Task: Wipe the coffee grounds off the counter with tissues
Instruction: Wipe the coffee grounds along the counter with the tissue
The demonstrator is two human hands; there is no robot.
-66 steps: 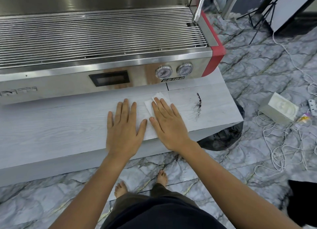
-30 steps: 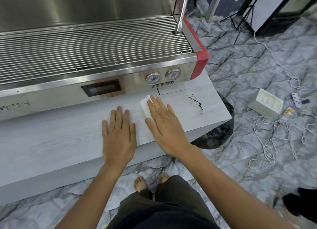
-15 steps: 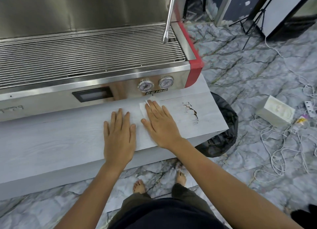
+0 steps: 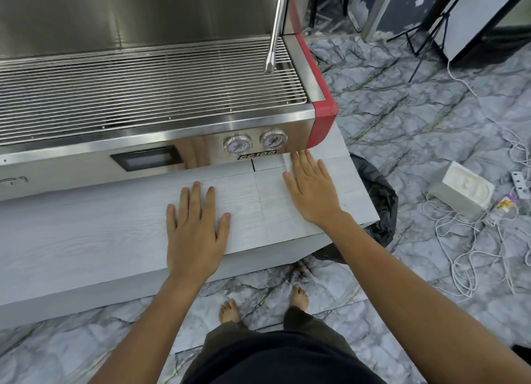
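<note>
your right hand [image 4: 311,192] lies flat near the bench's [image 4: 86,240] right end, its fingers [image 4: 309,165] straight and slightly spread, pressing a white tissue [image 4: 288,161] whose edge peeks out by the fingertips. your left hand [image 4: 195,228] rests flat beside it, fingers apart, holding nothing. no coffee grounds show on the bare bench; any left are probably under your right palm or the tissue. keep even pressure and sweep toward the right edge, where a black bin bag [image 4: 379,194] sits below, so the grounds drop into it rather than smear. the espresso machine [image 4: 172,96] stands just behind, so mind its base seam.
</note>
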